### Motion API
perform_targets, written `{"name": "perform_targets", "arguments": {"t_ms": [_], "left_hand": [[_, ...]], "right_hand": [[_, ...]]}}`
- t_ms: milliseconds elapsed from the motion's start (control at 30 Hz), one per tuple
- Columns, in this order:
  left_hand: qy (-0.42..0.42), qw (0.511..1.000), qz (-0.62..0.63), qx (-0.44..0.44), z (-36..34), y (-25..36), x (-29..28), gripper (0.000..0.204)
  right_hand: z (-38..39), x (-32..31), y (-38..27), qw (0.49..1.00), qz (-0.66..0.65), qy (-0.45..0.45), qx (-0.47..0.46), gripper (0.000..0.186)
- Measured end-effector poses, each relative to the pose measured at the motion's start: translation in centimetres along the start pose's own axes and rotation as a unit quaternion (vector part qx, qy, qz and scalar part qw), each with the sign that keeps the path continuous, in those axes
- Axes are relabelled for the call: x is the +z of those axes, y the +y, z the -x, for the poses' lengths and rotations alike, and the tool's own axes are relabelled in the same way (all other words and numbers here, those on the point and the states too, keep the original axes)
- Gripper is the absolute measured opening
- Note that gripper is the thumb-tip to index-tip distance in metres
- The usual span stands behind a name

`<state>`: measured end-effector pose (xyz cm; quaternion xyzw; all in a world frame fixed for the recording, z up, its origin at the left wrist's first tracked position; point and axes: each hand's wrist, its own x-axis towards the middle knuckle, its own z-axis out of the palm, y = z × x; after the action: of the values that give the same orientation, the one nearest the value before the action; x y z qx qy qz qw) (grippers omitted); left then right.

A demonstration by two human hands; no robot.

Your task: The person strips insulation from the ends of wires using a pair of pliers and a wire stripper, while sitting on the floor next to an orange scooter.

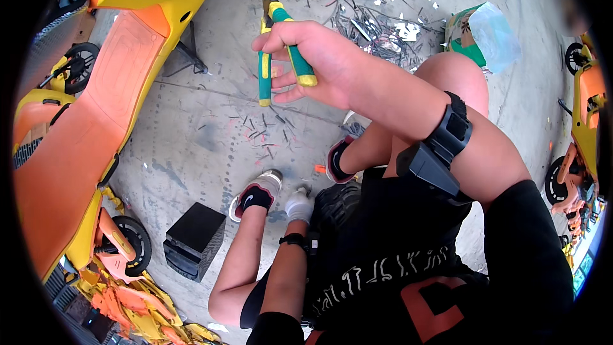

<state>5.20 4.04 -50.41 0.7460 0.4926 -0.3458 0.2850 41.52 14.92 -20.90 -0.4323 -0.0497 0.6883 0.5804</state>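
My right hand is raised over the floor, its fingers wrapped round the green and yellow handles of a pair of pliers. The handles are spread apart, and the metal jaws point away from me. Low between my shoes, my left hand wears what looks like a white glove. Its fingers are too small and hidden to make out, and so is anything in them. Short dark scraps lie on the floor just below the pliers.
A yellow and orange vehicle body stands along the left, on a black stand. A black box sits near it. Beyond my right hand lie a heap of cut strips and white scraps and a green bag. More orange vehicles line the right.
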Motion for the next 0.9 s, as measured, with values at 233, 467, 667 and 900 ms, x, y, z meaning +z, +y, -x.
{"name": "perform_targets", "arguments": {"t_ms": [233,467,667,900], "left_hand": [[0.014,0.997,-0.008,0.078,-1.4,-1.0,2.1,0.029],[0.212,0.934,0.228,0.175,-1.1,-0.9,-4.7,0.023],[0.261,0.831,0.437,0.223,13.1,4.1,-21.2,0.015],[0.349,0.716,0.543,0.266,24.2,2.2,-22.3,0.022]], "right_hand": [[1.0,0.9,0.4,0.999,0.027,-0.044,0.000,0.038],[0.9,1.3,0.4,0.987,0.065,-0.145,0.033,0.044],[2.2,3.7,2.1,0.968,0.074,-0.239,0.029,0.040],[7.2,5.3,6.2,0.958,0.122,-0.254,0.047,0.031]]}}
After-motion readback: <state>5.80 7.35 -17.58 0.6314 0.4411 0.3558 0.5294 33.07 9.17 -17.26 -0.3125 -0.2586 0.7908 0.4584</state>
